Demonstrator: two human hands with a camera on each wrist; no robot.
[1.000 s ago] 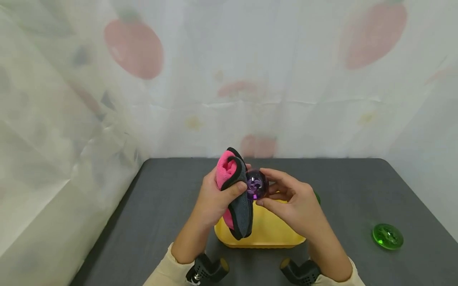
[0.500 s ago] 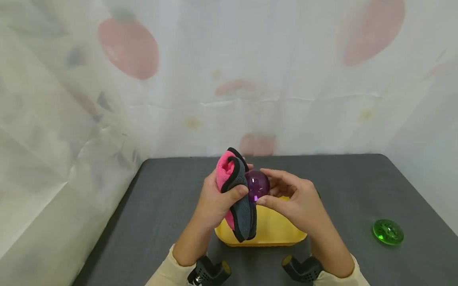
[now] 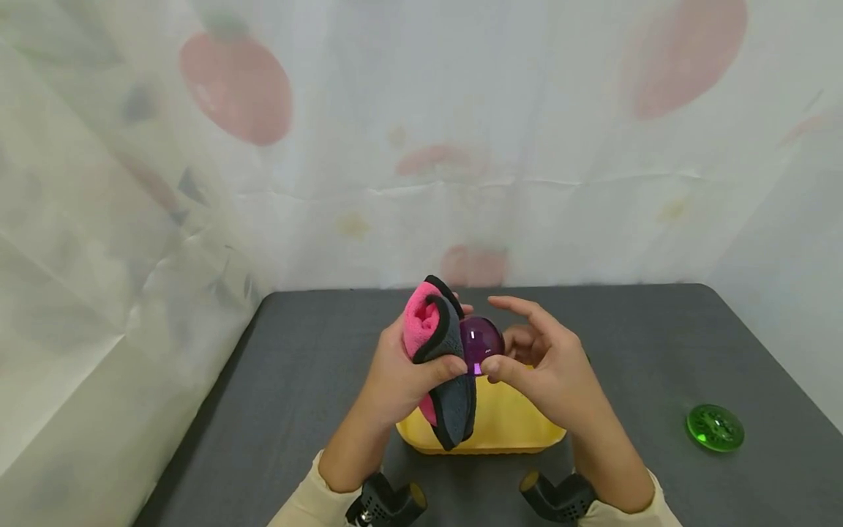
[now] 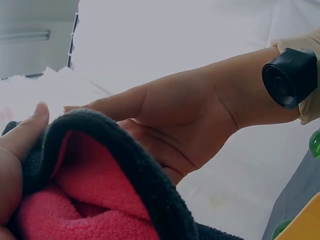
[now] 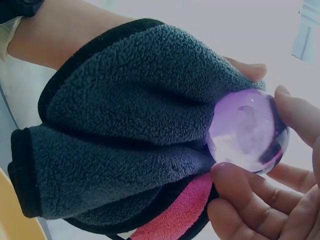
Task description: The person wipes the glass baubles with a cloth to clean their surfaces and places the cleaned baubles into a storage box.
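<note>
**Dark grey table, printed curtain backdrop, hands raised over a yellow tray**

Surface: a table (image 3: 296,410) covered in dark grey, felt-like material with a rounded far right corner. It is hemmed in at the back and on both sides by a pale, translucent curtain (image 3: 421,146) printed with large soft-red fruit shapes and creased across the middle.

On the table: a yellow tray (image 3: 507,432) near the front edge, directly under the hands. A green glass disc (image 3: 714,427) lies well apart to the right.

Left hand (image 3: 395,373): fingers and thumb curled round a folded cloth (image 3: 444,351), grey outside, pink inside, black-edged; its tail hangs down in front of the tray.

Right hand (image 3: 546,373): thumb and fingertips pinch a purple glass ball (image 3: 481,340), forefinger lifted free above it. The right wrist view shows the ball (image 5: 247,132) pressed against the cloth's grey face, held in the air above the tray.

Cream sleeves and black wrist mounts show at the frame's bottom.
</note>
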